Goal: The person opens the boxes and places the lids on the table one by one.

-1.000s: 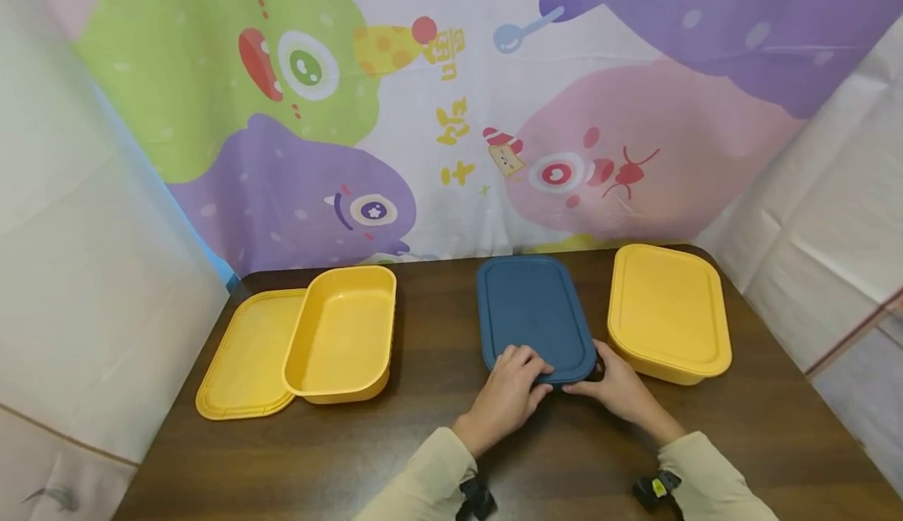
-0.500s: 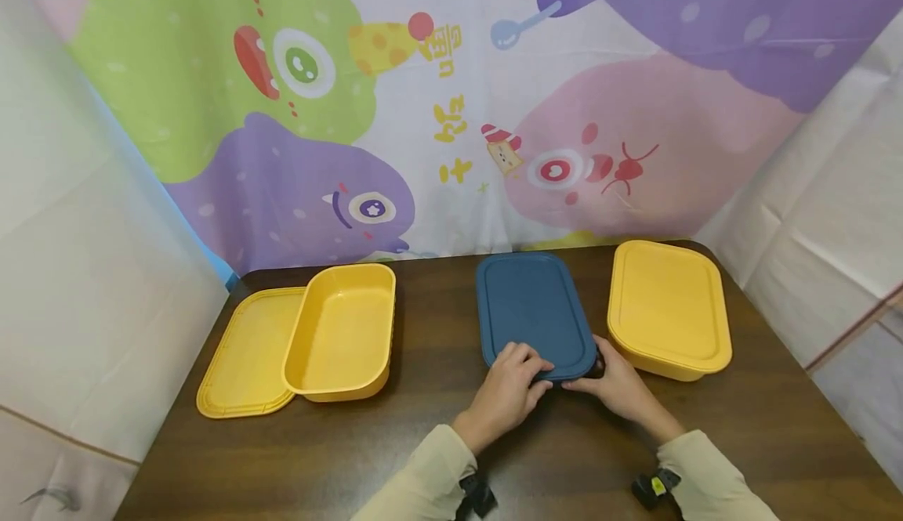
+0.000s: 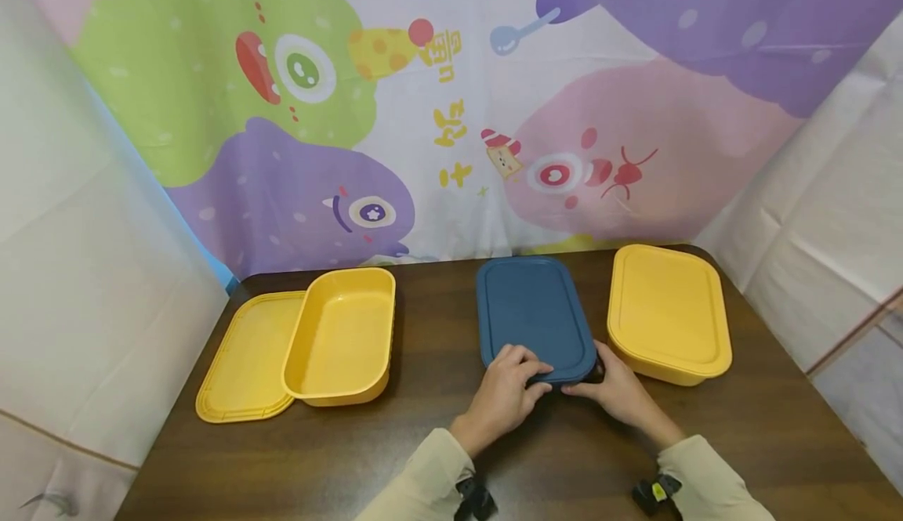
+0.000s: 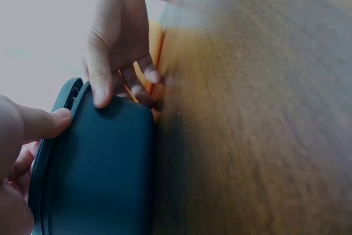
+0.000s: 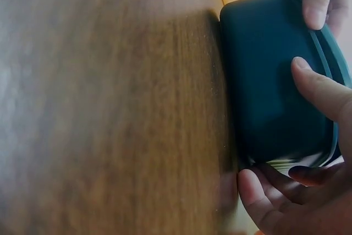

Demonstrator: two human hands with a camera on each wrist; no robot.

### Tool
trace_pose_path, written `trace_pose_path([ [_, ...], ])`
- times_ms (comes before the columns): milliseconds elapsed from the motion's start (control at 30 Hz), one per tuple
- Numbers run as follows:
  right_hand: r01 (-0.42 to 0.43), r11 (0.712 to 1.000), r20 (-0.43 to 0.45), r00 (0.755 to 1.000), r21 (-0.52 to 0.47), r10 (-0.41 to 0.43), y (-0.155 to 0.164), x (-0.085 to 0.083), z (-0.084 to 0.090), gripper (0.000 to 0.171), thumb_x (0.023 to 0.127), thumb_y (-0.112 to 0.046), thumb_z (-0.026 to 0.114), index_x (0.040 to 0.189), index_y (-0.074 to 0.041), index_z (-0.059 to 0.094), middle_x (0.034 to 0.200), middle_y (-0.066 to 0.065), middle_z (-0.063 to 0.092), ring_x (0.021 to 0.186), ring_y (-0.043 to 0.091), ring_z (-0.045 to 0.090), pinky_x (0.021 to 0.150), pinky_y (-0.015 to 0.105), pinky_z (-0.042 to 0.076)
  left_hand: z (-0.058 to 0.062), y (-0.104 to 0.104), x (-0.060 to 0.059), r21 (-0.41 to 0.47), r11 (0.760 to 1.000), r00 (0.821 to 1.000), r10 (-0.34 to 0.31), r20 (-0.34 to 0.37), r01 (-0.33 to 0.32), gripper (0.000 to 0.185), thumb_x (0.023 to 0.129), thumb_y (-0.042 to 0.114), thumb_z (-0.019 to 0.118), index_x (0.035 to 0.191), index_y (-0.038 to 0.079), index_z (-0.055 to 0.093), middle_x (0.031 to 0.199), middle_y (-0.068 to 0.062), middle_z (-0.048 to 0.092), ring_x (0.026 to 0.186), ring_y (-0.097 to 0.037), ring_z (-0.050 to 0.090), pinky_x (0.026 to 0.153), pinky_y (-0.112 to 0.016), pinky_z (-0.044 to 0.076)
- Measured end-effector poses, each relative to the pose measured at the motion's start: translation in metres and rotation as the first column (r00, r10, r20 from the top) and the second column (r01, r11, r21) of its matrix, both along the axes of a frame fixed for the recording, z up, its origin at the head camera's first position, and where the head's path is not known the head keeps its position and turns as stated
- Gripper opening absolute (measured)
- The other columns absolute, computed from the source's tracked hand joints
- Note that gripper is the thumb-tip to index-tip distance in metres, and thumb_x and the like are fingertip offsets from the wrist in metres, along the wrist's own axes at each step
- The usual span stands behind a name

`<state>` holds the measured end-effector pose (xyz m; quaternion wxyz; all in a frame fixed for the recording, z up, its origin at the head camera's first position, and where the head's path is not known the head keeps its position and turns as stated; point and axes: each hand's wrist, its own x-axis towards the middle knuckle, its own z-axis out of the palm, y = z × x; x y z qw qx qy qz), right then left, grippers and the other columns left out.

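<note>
Both hands are at the near end of the blue lidded box [image 3: 534, 319], which sits on the dark wooden tabletop [image 3: 437, 443] a little right of centre. The left hand [image 3: 502, 396] grips the box's near left corner, its fingers curled over the edge of the lid and its thumb against the end wall, as the left wrist view shows. The right hand [image 3: 616, 389] holds the near right corner, thumb laid on the lid's rim and the other fingers curled in under the box's edge. From the wrist views the lid appears to sit on the box, with a thin seam running round it; I cannot tell whether the near end is lifted at all.

Just beside the blue box on the right stands a yellow box with its lid on [image 3: 667, 311], close to the right hand but not touched by it. Well apart on the left, an open yellow tray [image 3: 343, 334] rests partly on top of a loose yellow lid [image 3: 243, 360], tilted slightly. A bright cartoon monster cloth [image 3: 451, 106] hangs behind the tabletop.
</note>
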<state>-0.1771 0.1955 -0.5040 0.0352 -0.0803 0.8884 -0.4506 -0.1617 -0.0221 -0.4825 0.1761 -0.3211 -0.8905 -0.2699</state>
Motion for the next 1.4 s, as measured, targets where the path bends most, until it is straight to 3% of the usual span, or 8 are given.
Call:
trace_pose_path([
  [333,0.015,1.000,0.032,0.999,-0.007,-0.015,-0.0010,0.0017,-0.0017,0.089,0.076,-0.029,0.084,0.143,0.006,0.037,0.134,0.026,0.055,0.117,0.037,0.059,0.095,0.049,0.048,0.0033,-0.0037,0.0017,0.087,0.996,1.000,-0.006,0.004,0.005,0.021,0.086,0.024,0.074,0.105,0.015,0.075,0.100,0.001,0.065,0.094,-0.014,0.056,0.084,-0.027,0.050],
  [600,0.025,1.000,0.049,0.998,0.006,-0.026,-0.0006,0.0007,0.0008,0.085,0.076,-0.028,0.084,0.141,0.006,0.040,0.126,0.024,0.060,0.101,0.027,0.065,0.080,0.032,0.051,0.0038,-0.0065,0.0012,0.212,0.977,0.998,-0.010,-0.067,0.024,0.021,0.084,0.020,0.076,0.104,0.014,0.074,0.098,0.001,0.064,0.093,-0.014,0.056,0.080,-0.025,0.049],
  [800,0.026,1.000,0.037,0.999,-0.004,-0.026,-0.0002,-0.0008,0.0022,0.084,0.076,-0.026,0.084,0.140,0.006,0.040,0.120,0.022,0.063,0.091,0.019,0.065,0.074,0.026,0.050,0.0027,-0.0072,-0.0024,0.263,0.964,0.993,-0.009,-0.116,0.039,0.021,0.083,0.019,0.077,0.103,0.013,0.074,0.095,0.000,0.064,0.091,-0.014,0.057,0.079,-0.025,0.049],
  [1100,0.035,0.999,0.050,0.998,-0.006,-0.035,0.0010,-0.0006,0.0055,0.086,0.077,-0.026,0.083,0.142,0.007,0.038,0.122,0.023,0.062,0.092,0.021,0.065,0.073,0.025,0.050,0.0055,-0.0091,-0.0033,0.308,0.951,0.991,0.016,-0.136,0.027,0.022,0.084,0.020,0.076,0.105,0.013,0.075,0.097,-0.001,0.065,0.093,-0.016,0.056,0.081,-0.027,0.050],
  [1400,0.037,0.998,0.067,0.997,-0.056,-0.034,0.0033,-0.0006,0.0068,0.084,0.075,-0.022,0.084,0.141,0.006,0.040,0.122,0.024,0.062,0.092,0.020,0.065,0.071,0.023,0.050,0.0075,-0.0096,-0.0040,0.401,0.916,0.990,0.052,-0.132,0.005,0.021,0.086,0.018,0.074,0.106,0.011,0.073,0.100,-0.004,0.064,0.096,-0.019,0.056,0.085,-0.030,0.051],
])
